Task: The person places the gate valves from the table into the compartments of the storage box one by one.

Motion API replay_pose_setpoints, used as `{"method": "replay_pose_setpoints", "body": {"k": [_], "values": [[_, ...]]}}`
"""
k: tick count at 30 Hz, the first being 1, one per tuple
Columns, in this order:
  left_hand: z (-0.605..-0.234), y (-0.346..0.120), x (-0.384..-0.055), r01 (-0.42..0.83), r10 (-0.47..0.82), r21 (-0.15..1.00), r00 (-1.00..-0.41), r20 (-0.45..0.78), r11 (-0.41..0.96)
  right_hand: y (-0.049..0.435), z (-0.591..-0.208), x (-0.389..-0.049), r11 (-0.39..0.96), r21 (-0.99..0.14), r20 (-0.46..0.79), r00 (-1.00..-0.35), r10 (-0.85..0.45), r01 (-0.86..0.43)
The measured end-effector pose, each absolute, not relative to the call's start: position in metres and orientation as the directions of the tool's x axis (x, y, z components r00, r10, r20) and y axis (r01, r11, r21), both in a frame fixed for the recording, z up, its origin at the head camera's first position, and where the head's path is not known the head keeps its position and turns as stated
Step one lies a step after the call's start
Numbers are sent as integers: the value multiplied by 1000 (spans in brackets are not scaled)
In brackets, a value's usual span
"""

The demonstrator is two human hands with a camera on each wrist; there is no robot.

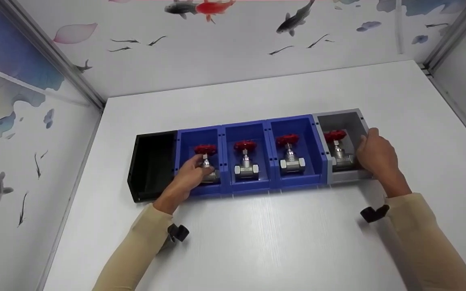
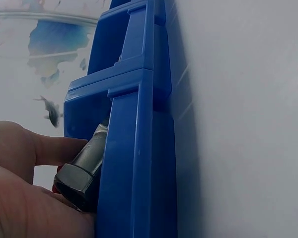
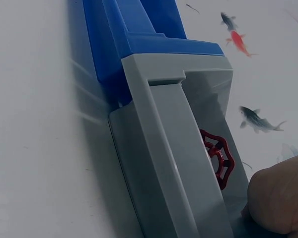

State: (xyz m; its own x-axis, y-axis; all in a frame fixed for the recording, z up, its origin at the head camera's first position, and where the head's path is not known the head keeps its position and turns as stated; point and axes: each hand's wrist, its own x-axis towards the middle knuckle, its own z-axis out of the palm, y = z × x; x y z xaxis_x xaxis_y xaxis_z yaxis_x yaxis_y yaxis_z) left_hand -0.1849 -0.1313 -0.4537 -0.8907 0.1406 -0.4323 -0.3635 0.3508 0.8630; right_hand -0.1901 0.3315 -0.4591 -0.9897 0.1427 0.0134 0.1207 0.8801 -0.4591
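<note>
In the head view my left hand [image 1: 188, 178] reaches into the leftmost blue bin [image 1: 198, 133] and pinches a metal gate valve [image 1: 212, 176] with a red handwheel. The left wrist view shows the valve's hexagonal end [image 2: 77, 181] between thumb and fingers. My right hand [image 1: 378, 155] grips the right wall of the grey bin [image 1: 340, 115]; some of its fingers are hidden. Another valve [image 1: 340, 155] stands in that bin, its red handwheel [image 3: 219, 158] visible in the right wrist view. The other two blue bins each hold a similar valve [image 1: 246, 167], [image 1: 292, 161].
A black bin [image 1: 152, 139] with nothing visible inside stands at the left end of the joined row. The row sits on a white table [image 1: 257, 238], with fish-patterned walls [image 1: 217, 52] behind and to the left.
</note>
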Motion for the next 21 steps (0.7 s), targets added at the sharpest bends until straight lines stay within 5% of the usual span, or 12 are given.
{"method": "replay_pose_setpoints", "body": {"k": [21], "values": [[-460, -132, -190, -346, 159, 878, -897, -413, 331, 332, -460, -190, 888, -443, 21, -989, 146, 122]]}}
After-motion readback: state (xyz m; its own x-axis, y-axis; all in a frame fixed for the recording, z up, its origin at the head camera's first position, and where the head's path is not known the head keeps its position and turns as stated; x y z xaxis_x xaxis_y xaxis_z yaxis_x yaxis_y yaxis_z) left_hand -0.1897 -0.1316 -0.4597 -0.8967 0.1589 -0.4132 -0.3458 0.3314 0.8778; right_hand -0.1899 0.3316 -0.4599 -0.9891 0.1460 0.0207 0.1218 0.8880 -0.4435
